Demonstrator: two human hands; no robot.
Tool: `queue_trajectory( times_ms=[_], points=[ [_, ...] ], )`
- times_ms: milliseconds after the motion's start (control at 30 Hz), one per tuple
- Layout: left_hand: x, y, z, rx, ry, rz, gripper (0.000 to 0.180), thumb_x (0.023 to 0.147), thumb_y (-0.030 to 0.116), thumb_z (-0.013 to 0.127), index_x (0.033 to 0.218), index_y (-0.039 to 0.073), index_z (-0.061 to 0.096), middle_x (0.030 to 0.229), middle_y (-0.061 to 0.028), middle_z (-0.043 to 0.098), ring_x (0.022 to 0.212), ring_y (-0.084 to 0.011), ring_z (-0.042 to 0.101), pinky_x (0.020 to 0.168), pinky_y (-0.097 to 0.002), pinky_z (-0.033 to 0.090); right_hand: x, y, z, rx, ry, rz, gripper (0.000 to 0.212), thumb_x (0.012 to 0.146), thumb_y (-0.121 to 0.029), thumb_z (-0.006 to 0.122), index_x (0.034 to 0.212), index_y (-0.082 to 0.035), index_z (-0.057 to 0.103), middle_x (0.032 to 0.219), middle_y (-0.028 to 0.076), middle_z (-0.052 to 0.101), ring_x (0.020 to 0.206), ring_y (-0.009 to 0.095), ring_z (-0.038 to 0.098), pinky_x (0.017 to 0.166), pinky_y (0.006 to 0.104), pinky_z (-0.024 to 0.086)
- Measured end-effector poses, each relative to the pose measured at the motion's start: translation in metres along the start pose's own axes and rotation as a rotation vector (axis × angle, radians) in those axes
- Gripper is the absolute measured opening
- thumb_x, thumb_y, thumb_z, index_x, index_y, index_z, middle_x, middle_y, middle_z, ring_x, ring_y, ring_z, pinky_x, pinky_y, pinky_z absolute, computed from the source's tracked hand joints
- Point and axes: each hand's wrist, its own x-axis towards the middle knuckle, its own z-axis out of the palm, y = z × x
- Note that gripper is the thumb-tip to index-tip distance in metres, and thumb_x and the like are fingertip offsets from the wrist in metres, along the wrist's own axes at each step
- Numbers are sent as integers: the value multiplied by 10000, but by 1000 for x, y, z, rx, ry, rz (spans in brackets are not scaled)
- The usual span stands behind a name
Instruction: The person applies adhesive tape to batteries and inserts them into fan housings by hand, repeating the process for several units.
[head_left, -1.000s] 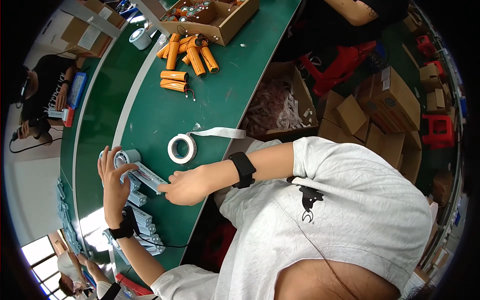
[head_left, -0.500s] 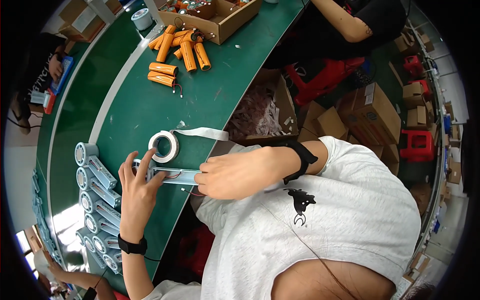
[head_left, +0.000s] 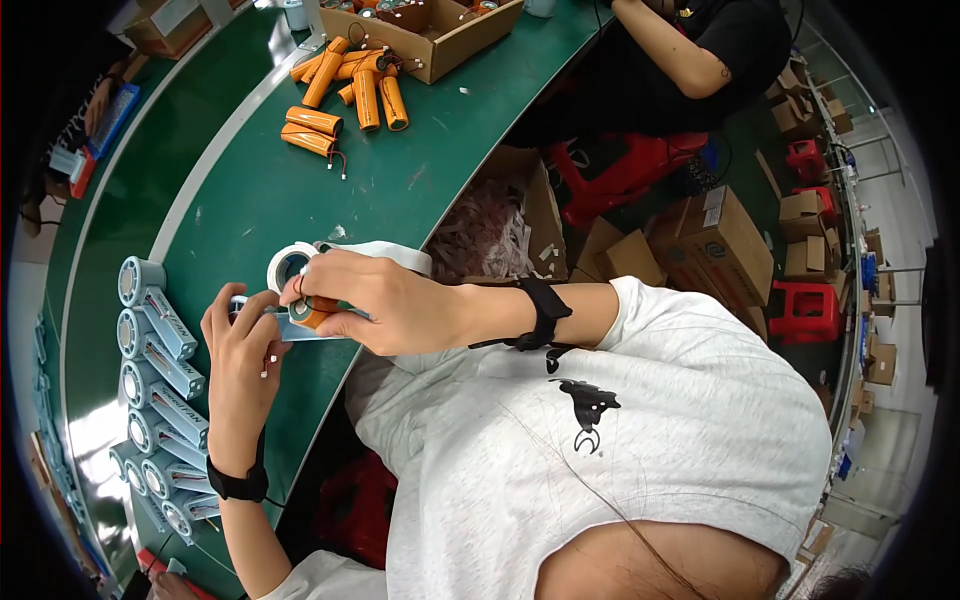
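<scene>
My left hand [head_left: 240, 360] has its fingers closed on the head end of a light blue handheld-fan housing [head_left: 298, 333], which lies low over the green table near its edge. My right hand [head_left: 385, 300] grips an orange cylindrical battery [head_left: 312, 315], held over the housing with one round end showing. A small white connector [head_left: 272, 360] shows by the left fingers. Much of the housing is covered by both hands. Just behind them a roll of white tape [head_left: 277, 268] lies on the table, its loose strip [head_left: 405, 256] running right toward the edge.
More fan housings [head_left: 165, 390] lie in a row at the left. Several orange batteries [head_left: 365, 100] are piled before a carton [head_left: 460, 50] at the back. Right of the table stands a box of white strips [head_left: 485, 230]. A co-worker's arm [head_left: 665, 45] is at the far right.
The right hand has moved left and now holds an orange battery over the housing; before, it held the housing's handle end. The left hand stays at the housing's head. The whole view has shifted slightly.
</scene>
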Motion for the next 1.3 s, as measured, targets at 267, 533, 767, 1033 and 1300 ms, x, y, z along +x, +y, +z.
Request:
queue_trajectory(
  times_ms=[267,533,767,1033,1300],
  points=[
    [-4,-2,-1,3,13,-3,214,616,-72,591,800,7,516,1044,-43,539,1071,-336,406,873,-414,352,9,-10,4,-282,-402,43,244,688,53,580,921,21,516,898,133,538,854,262,524,741,357,437],
    [0,-7,0,-74,7,1,228,628,-78,583,835,9,544,1082,-37,543,1062,-319,417,886,-404,351,32,2,4,-320,-622,214,197,723,-32,587,912,-24,534,732,154,566,723,293,566,614,372,453],
    [-8,-13,2,-107,72,49,392,617,-111,594,973,41,530,1193,-71,482,1056,-308,437,871,-376,377,30,10,9,-230,-722,439,240,760,-106,542,994,-123,592,745,122,601,738,286,592,631,401,465],
    [0,3,-4,-350,134,-171,801,579,-177,586,1281,144,373,1365,-66,306,1050,-255,465,748,-295,439,7,21,26,-120,-530,419,262,803,-106,545,1059,-126,596,882,100,599,801,241,565,650,338,423],
    [6,2,-3,-344,68,-235,876,565,-159,607,1334,141,316,1389,-64,280,1026,-212,478,696,-258,434,2,27,16,358,-265,576,357,735,-42,599,1087,-63,538,936,100,597,776,170,563,674,306,431]
  ],
)
